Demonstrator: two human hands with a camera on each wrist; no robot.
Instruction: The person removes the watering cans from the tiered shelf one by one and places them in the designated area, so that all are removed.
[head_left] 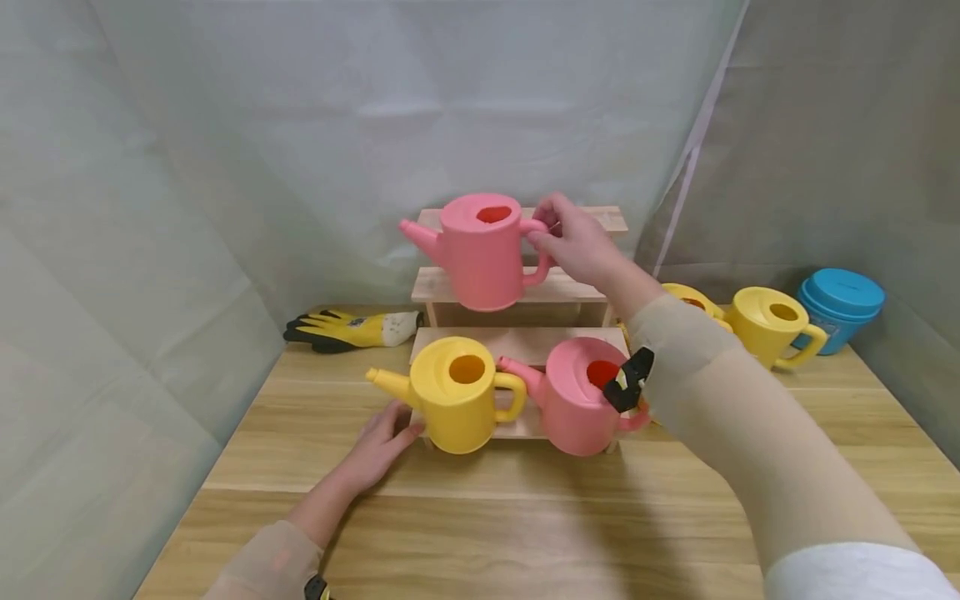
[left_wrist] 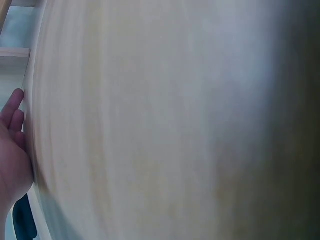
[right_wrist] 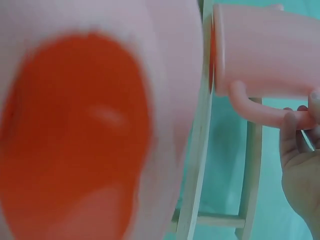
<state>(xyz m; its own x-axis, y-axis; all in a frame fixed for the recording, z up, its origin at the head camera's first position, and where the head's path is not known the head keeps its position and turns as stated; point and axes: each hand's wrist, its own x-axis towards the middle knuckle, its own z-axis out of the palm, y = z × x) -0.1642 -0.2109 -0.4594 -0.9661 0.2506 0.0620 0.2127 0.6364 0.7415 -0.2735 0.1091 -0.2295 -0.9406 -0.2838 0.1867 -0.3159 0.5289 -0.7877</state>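
Cloth walls (head_left: 420,108) surround our table (head_left: 487,525) and tiered shelf (head_left: 577,286). Before its upper tiers is one pink watering can (head_left: 483,262), handle pinched by our right hand (head_left: 577,242); our left hand (head_left: 375,450), fingers loosely extended, rests at the bottom step (head_left: 521,427). We're probably placing; next calls for level lowering.

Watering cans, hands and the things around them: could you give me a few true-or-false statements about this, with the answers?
1. The right hand holds the upper pink watering can by its handle. True.
2. The yellow glove lies to the right of the wooden rack. False: it lies to the left.
3. The lower pink watering can is beside a yellow watering can. True.
4. The left hand is holding a watering can's spout. False: it rests at the wooden rack's lower left end.
5. The blue container is at the right side of the table. True.
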